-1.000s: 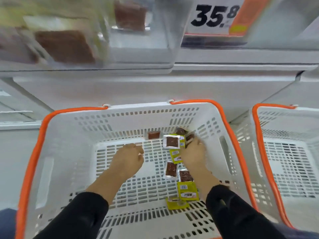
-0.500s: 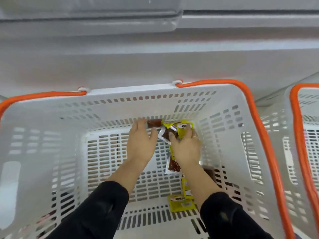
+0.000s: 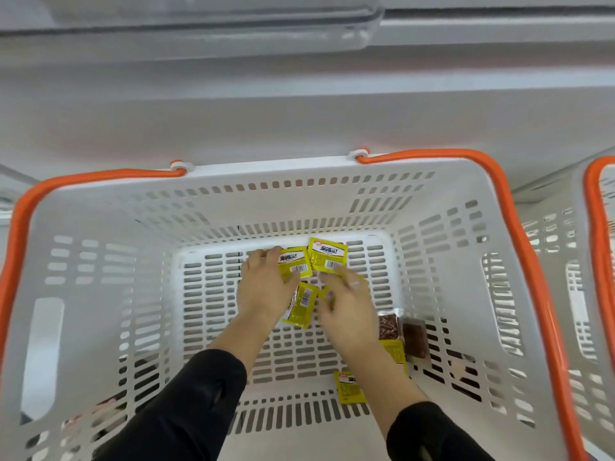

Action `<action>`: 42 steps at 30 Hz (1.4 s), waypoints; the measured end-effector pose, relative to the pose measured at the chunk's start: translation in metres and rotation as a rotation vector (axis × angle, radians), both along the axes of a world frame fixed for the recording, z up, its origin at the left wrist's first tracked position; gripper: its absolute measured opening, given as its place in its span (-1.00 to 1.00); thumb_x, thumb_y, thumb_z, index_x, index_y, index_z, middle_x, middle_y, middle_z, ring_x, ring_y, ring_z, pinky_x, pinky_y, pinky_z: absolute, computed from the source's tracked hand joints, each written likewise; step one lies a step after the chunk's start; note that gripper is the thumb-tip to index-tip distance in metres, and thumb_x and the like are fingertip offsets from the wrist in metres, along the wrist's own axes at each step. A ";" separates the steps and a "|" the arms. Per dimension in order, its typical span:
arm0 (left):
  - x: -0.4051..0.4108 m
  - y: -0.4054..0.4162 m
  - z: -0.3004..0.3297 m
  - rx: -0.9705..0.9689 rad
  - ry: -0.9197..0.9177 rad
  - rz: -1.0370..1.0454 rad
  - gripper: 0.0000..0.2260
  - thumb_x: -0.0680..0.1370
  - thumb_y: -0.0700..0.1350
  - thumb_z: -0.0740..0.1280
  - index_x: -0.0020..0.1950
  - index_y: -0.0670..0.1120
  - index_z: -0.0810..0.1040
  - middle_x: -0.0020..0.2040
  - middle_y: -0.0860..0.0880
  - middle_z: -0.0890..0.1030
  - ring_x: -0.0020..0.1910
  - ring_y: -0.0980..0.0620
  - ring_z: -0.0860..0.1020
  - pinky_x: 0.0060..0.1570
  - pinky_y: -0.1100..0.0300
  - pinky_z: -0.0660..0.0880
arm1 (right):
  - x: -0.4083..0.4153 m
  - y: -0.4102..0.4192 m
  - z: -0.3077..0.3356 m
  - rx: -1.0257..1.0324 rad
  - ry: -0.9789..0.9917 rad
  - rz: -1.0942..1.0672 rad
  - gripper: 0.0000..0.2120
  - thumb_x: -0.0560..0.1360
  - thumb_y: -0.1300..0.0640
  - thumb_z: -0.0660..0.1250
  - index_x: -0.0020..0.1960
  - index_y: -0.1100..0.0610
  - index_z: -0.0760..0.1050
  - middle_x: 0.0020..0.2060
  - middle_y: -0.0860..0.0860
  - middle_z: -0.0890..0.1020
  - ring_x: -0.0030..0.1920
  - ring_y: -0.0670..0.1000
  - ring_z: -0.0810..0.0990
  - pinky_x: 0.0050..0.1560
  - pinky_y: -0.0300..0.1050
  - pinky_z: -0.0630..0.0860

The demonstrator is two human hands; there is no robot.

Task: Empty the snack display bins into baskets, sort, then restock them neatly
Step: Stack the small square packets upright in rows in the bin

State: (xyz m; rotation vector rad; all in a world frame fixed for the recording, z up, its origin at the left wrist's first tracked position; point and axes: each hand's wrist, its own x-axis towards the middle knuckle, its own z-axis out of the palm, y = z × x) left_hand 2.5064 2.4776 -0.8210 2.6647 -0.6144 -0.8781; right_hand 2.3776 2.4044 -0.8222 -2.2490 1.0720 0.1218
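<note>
Deep in a white basket, the left hand pinches a yellow packet while the right hand, fingers loose, hovers at three o'clock; slick packets could slip, remixing the sort.

Both hands down inside the basket, left hand and right hand side by side near its far wall. Two packets flat on the basket floor just beyond the fingers, a third between the hands. More packets toward the basket's right wall, another nearer its front; second basket just right of the first.
</note>
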 end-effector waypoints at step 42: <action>-0.005 0.088 0.133 -0.883 0.727 0.873 -0.71 0.42 -0.27 0.47 0.13 -0.25 0.61 0.02 -0.25 0.67 -0.11 -0.15 0.65 -0.22 0.12 0.56 | -0.005 0.001 0.135 1.126 -0.525 -0.758 -0.89 0.52 0.40 0.24 -0.07 0.26 0.51 -0.26 0.14 0.63 -0.32 0.07 0.62 -0.37 -0.16 0.55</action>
